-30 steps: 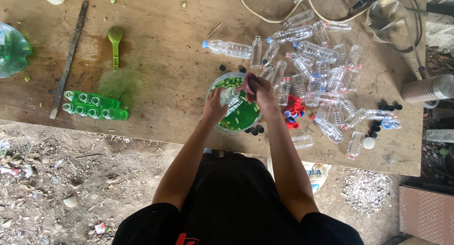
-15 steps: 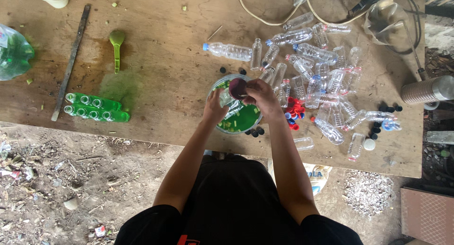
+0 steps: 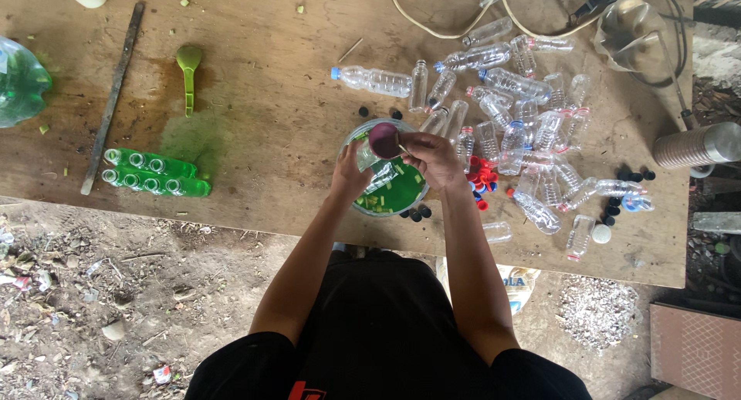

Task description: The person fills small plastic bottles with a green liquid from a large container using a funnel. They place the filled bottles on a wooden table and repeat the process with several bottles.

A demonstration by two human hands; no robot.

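A round clear bowl of green liquid (image 3: pixel 401 193) stands on the wooden table (image 3: pixel 278 99), right in front of me. My right hand (image 3: pixel 434 158) holds a dark purple funnel (image 3: pixel 384 139) over the bowl's far rim. My left hand (image 3: pixel 350 176) grips a small clear plastic bottle (image 3: pixel 367 156) at the bowl's left side, just under the funnel. Small pale bits float in the green liquid.
Several empty clear bottles (image 3: pixel 525 130) lie heaped to the right, with red caps (image 3: pixel 482 176) and black caps (image 3: pixel 629 176). Several filled green bottles (image 3: pixel 150 172) lie at left, near a green spoon (image 3: pixel 187 68), a dark metal bar (image 3: pixel 112 95) and a big green bottle (image 3: pixel 19 84).
My right hand has brought the purple funnel leftward over the bowl, above the bottle in my left hand. Both hands have stayed at the bowl.
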